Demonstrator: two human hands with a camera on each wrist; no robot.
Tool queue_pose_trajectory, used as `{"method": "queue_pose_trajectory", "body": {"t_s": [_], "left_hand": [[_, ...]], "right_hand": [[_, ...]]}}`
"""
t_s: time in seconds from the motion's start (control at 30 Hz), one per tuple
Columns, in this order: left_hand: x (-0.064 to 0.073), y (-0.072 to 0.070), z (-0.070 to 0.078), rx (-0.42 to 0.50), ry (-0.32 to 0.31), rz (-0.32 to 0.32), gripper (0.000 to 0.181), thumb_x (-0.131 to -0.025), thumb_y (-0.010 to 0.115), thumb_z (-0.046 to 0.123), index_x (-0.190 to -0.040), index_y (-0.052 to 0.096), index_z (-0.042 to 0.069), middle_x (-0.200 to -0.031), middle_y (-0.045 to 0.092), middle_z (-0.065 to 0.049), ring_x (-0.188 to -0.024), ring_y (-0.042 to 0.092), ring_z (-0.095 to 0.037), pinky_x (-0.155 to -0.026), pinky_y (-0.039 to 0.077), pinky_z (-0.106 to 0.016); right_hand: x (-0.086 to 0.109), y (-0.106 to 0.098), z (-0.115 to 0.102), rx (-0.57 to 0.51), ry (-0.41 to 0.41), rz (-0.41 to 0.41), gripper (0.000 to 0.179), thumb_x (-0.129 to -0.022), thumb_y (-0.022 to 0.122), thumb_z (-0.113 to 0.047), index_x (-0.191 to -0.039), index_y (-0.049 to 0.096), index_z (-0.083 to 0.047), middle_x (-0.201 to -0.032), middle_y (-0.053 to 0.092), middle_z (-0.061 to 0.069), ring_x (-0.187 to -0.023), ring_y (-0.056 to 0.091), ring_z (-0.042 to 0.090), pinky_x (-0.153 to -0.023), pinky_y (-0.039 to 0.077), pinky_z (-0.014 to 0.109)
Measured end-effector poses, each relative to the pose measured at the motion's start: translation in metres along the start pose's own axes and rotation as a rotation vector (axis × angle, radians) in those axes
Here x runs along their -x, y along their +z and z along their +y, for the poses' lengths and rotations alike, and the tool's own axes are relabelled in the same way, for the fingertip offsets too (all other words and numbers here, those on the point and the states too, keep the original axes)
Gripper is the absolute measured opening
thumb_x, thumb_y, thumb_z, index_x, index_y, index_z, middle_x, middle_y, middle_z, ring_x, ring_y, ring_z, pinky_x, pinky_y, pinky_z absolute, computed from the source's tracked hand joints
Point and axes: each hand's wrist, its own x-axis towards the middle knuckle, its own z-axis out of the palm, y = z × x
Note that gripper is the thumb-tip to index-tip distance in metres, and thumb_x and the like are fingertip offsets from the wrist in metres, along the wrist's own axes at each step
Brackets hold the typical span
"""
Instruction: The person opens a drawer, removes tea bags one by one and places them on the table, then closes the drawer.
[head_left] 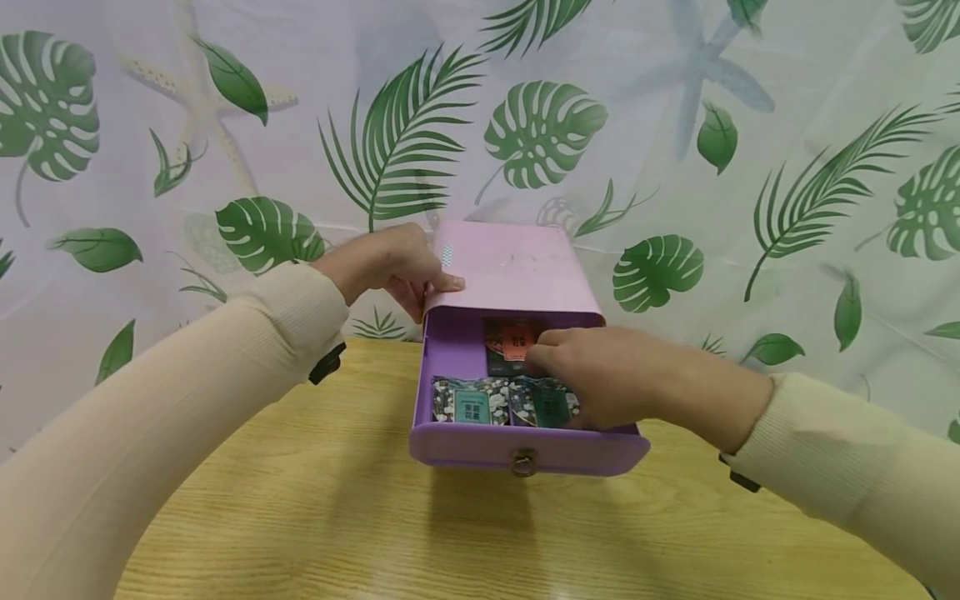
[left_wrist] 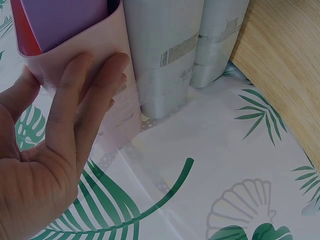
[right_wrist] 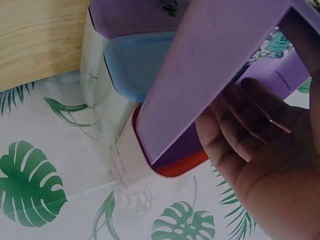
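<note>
A pink drawer box [head_left: 517, 262] stands with its purple drawer [head_left: 465, 454] pulled out toward me. At the box's left front corner is my left hand [head_left: 401, 258], thumb on the top and fingers laid along the side [left_wrist: 117, 95]. Over the drawer's right side reaches my right hand [head_left: 611, 375], its fingertips at a dark sachet with an orange label [head_left: 506, 342]. Two floral sachets with green labels, one left [head_left: 472, 402] and one right [head_left: 551, 404], lie near the drawer's front. In the right wrist view the drawer's side wall partly hides my fingers.
Beneath the pink box are two more pale drawer units, with a blue front [right_wrist: 135, 60] and a purple front [right_wrist: 132, 17]. A metal ring pull [head_left: 523, 462] sits on the open drawer. Wooden tabletop [head_left: 322, 500] extends below; a leaf-print cloth [head_left: 300, 167] hangs behind.
</note>
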Motion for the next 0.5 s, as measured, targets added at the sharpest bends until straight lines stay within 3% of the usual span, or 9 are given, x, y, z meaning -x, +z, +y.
{"method": "queue_pose_trajectory", "body": {"t_s": [0.3,0.5], "left_hand": [[0.0,-0.001,-0.002,-0.014,0.013,0.006,0.041,-0.094,0.071,0.027,-0.112,0.056,-0.006,-0.102,0.069,-0.026,-0.079,0.076,-0.033,-0.074,0.063,-0.04],[0.0,-0.001,-0.002,0.0,0.006,0.002,0.041,-0.093,0.071,0.026,-0.113,0.055,-0.006,-0.102,0.069,-0.027,-0.083,0.075,-0.035,-0.072,0.063,-0.039]], "right_hand": [[-0.004,0.01,0.001,0.07,-0.038,-0.021,0.061,-0.076,0.084,-0.009,-0.131,0.057,-0.009,-0.125,0.06,0.009,-0.109,0.062,0.024,-0.084,0.059,0.045],[-0.007,0.014,0.002,0.116,-0.063,-0.022,0.064,-0.077,0.085,-0.009,-0.133,0.056,-0.006,-0.124,0.059,0.012,-0.11,0.061,0.025,-0.085,0.059,0.045]]}}
